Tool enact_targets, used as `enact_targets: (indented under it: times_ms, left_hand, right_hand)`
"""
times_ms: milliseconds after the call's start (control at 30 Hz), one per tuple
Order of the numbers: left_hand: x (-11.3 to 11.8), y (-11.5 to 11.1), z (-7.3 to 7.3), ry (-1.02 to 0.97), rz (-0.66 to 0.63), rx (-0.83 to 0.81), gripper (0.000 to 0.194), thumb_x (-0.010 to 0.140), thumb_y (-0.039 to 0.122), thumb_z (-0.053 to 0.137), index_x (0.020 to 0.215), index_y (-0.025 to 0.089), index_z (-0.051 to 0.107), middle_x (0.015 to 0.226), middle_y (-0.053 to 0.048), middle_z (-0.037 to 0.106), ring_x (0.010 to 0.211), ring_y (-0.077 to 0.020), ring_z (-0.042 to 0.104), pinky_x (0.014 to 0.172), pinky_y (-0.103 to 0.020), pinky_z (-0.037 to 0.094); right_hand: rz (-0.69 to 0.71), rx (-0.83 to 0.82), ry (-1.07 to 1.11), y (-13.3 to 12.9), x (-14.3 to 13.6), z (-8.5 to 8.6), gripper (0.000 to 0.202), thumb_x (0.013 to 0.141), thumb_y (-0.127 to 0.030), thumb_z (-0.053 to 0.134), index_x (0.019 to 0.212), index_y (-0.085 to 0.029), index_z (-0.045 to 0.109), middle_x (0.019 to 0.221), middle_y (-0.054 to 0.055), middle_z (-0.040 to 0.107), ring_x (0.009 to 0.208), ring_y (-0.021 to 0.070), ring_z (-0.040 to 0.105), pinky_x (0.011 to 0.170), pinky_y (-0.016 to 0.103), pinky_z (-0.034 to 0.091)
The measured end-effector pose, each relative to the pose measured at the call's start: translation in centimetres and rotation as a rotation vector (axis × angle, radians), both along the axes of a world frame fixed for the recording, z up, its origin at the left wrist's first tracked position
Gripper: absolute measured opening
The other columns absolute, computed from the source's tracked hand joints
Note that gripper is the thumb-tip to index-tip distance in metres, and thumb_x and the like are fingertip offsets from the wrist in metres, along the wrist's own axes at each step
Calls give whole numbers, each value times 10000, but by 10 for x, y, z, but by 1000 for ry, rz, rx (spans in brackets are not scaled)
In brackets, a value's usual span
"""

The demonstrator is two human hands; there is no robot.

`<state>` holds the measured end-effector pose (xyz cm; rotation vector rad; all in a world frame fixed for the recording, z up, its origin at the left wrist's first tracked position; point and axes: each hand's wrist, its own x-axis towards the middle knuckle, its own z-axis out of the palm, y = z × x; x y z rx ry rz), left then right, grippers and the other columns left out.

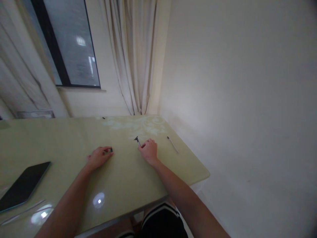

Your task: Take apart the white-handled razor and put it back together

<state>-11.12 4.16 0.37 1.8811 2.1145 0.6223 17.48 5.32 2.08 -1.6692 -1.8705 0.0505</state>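
Left hand [98, 158], lower center-left, fingers pinched on small black piece [111, 150]; right hand [149, 150], just below center, fingers clamped on razor-like tool [136, 139].

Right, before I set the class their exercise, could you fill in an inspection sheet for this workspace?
Surface: pale yellow-green table, glossy, with light reflections.
Job's things: a thin tool with a dark, razor-like head; a small dark piece, too small to identify.
Clutter: dark tablet-like slab on the left; thin white stick with a dark tip on the right; tiny dark item by the far edge.
Hands: left hand pinches the small piece; right hand grips the tool.
Cables: none certain; a pale thin line at lower left is unclear.
Surroundings: window, curtains, plain wall.
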Motion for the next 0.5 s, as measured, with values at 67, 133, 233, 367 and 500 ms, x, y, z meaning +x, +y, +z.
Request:
enact_targets:
  times_ms: [67,133,233,367,500]
  left_hand:
    - [0,-2,0,-28,-1,-4,464,849,498,588,1223,260,727,1169,-69,752,1021,-281,704,839,-381,511]
    - [0,-4,-1,-52,11,-1,482,846,501,589,1241,256,715,1153,-59,758,995,-265,710,838,-361,507]
    - [1,-4,-3,-58,23,14,492,841,503,594,1250,255,709,1159,-56,757,1009,-261,707,865,-364,498]
    - [1,-2,-3,-44,5,-4,496,849,511,582,1251,251,710,1176,-70,752,1035,-269,697,904,-395,488]
    - [0,-2,-2,-21,-25,-9,494,864,520,560,1256,260,712,1196,-88,745,1068,-277,687,910,-402,489]
  right_hand:
    - [16,-49,10,-2,-34,-1,255,868,-388,675,721,-195,752,915,101,695,975,264,609,861,374,433]
    - [20,-94,9,-5,-62,-4,276,868,-404,663,720,-188,750,954,121,702,1005,277,614,881,390,444]
    - [5,-143,-2,-11,-90,-9,260,865,-403,654,796,-173,755,1005,144,707,1044,284,619,904,398,456]
    - [22,-164,-22,-12,-99,-16,299,885,-446,640,846,-170,748,1030,142,709,1052,275,621,906,387,465]
    - [57,-125,-3,5,-62,-17,401,935,-515,596,787,-168,731,966,132,701,966,261,630,837,365,470]
